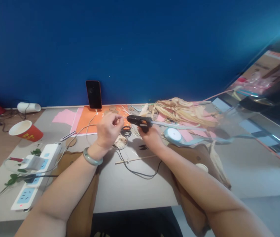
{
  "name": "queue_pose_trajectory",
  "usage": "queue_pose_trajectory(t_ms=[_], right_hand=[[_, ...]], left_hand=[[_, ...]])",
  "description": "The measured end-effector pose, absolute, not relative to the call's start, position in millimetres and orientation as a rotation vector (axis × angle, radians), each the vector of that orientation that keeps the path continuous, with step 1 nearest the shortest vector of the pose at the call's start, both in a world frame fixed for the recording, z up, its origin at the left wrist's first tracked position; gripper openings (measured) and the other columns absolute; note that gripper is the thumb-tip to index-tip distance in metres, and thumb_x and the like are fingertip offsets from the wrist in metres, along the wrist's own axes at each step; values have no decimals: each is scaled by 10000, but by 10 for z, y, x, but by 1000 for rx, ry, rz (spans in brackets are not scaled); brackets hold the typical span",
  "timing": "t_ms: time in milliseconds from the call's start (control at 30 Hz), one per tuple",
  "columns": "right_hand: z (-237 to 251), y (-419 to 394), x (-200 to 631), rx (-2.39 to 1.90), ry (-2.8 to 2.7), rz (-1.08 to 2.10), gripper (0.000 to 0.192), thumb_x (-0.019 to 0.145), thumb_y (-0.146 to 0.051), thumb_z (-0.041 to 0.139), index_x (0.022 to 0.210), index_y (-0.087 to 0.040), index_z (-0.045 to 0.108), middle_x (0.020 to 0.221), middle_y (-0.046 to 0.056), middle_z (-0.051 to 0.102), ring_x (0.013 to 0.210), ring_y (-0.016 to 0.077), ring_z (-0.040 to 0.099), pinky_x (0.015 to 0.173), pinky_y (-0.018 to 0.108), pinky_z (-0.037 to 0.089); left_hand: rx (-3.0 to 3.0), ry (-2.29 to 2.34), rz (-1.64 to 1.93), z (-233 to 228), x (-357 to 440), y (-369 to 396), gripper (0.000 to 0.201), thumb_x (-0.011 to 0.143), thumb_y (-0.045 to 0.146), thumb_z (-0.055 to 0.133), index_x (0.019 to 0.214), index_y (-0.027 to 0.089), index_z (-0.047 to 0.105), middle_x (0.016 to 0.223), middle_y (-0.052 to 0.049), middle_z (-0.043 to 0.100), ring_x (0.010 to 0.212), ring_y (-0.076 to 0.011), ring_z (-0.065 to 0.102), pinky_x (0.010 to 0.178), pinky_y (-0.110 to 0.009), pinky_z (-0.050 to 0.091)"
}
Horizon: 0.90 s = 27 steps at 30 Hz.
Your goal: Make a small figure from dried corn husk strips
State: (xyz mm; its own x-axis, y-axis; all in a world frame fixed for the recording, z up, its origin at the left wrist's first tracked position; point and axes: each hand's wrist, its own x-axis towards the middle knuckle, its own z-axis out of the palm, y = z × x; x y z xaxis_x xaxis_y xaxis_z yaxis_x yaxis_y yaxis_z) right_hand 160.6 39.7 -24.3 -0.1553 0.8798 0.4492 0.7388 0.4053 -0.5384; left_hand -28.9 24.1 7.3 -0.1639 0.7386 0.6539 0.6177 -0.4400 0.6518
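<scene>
Both forearms are bare; a pale green bangle [92, 157] circles the left wrist.

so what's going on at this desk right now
A person sits at a cluttered table. Their right hand grips a black glue gun, nozzle aimed at the left hand, which pinches something too small to make out. Dried husks, a ribbon spool and a power strip lie around them.

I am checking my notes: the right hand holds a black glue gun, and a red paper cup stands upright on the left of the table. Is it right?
Not quite. The head view shows the red paper cup lying on its side, not upright. The right hand does hold the black glue gun.
</scene>
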Motion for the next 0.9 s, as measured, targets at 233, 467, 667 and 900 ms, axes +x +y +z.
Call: queue_pose_trajectory(t_ms=[233, 467, 667, 900], right_hand=[[-221, 409, 1627, -1401, -1978, 252, 258, 815, -315, 519, 891, -154, 706, 788, 109, 723, 761, 253, 666, 730, 326, 504], [-163, 388, 1637, -1388, -1901, 389, 186, 761, -292, 554, 715, -159, 676, 657, 85, 689, 658, 228, 647, 639, 310, 494], [-39, 364, 1631, -1091, -1538, 1144, 189, 749, -334, 608, 790, -151, 628, 622, 24, 653, 449, 113, 527, 432, 247, 425], [-23, 337, 1626, -900, -1440, 1393, 319, 725, -344, 677, 983, -160, 644, 585, -24, 597, 452, 103, 549, 386, 210, 386]], left_hand=[[1685, 1564, 1597, -21, -512, 475, 210, 746, 266, 655, 940, 189, 674, 890, -55, 610, 795, -168, 531, 670, -284, 410], [1947, 1359, 1708, 132, -340, 335, 200, 854, 344, 565, 761, 195, 662, 983, -51, 636, 1014, -186, 559, 952, -380, 405], [1165, 1292, 1668, -27, -321, 418, 176, 702, 289, 706, 801, 179, 611, 796, -13, 626, 767, -128, 576, 748, -270, 445], [1005, 1009, 1144, -153, -26, 283, 220, 658, 356, 724, 699, 147, 666, 701, -44, 661, 674, -136, 585, 655, -266, 422]])
